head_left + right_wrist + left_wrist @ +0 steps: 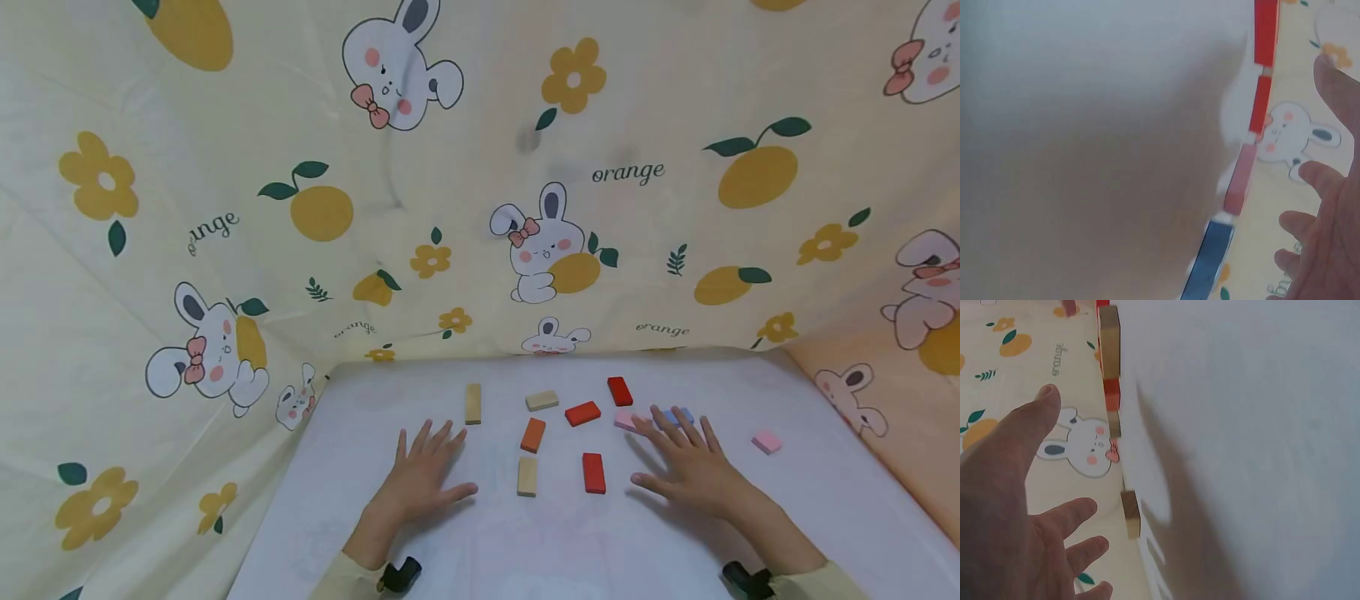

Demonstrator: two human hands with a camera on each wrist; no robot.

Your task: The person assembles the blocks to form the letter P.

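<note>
Both hands are held over a white table with fingers spread, each casting a shadow and holding nothing. My left hand (422,482) is nearest to a plain wooden block (472,404), just beyond its fingertips. In the head view the fingers of my right hand (692,473) overlap a blue block (678,417) and a pink block (628,421). Between the hands lie an orange block (533,435), a plain wooden block (527,477) and a red block (593,473). Farther back are two more red blocks (582,413) and another plain block (542,401).
Off to the right lies a second pink block (767,442). A cloth (465,183) printed with rabbits and oranges hangs behind the white table (555,550) and along its sides. Each wrist wears a small black camera (402,575).
</note>
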